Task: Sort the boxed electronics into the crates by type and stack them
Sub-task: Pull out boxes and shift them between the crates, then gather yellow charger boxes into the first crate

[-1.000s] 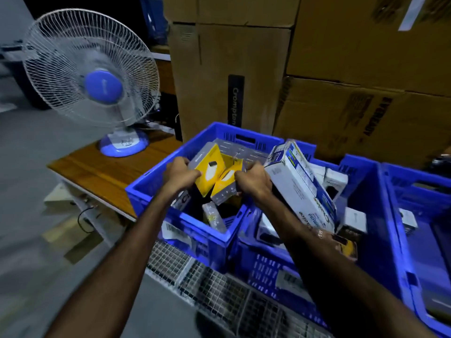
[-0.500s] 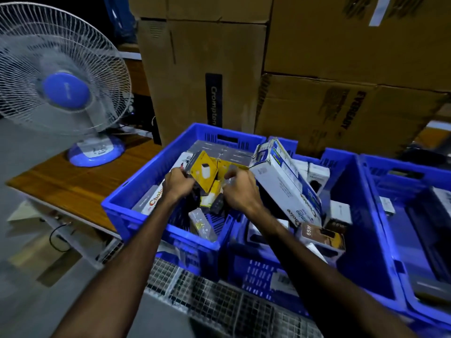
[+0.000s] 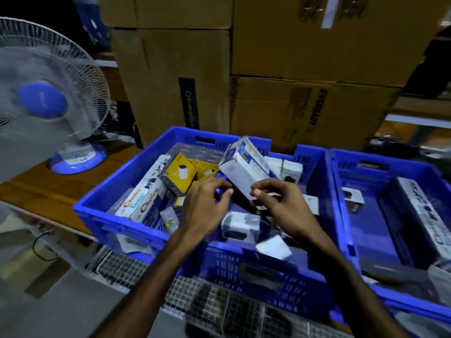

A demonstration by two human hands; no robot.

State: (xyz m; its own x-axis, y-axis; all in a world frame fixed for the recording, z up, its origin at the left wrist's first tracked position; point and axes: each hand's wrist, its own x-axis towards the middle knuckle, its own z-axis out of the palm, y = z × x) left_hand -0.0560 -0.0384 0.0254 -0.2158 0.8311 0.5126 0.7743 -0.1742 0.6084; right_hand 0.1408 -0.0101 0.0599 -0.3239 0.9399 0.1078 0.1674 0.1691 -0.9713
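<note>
Both hands have let go of the small yellow cardboard boxes (image 3: 181, 172), now lying just left of the left hand (image 3: 203, 211) in the left blue plastic crate (image 3: 117, 211). Left hand hovers loosely curled, holding nothing; right hand (image 3: 280, 203) touches the tilted white-and-blue carton (image 3: 240, 170), grip unclear

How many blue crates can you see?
3. The left crate holds yellow boxes, the middle crate sits under the hands, and the right crate is at the picture's edge. More may be hidden out of view.
</note>
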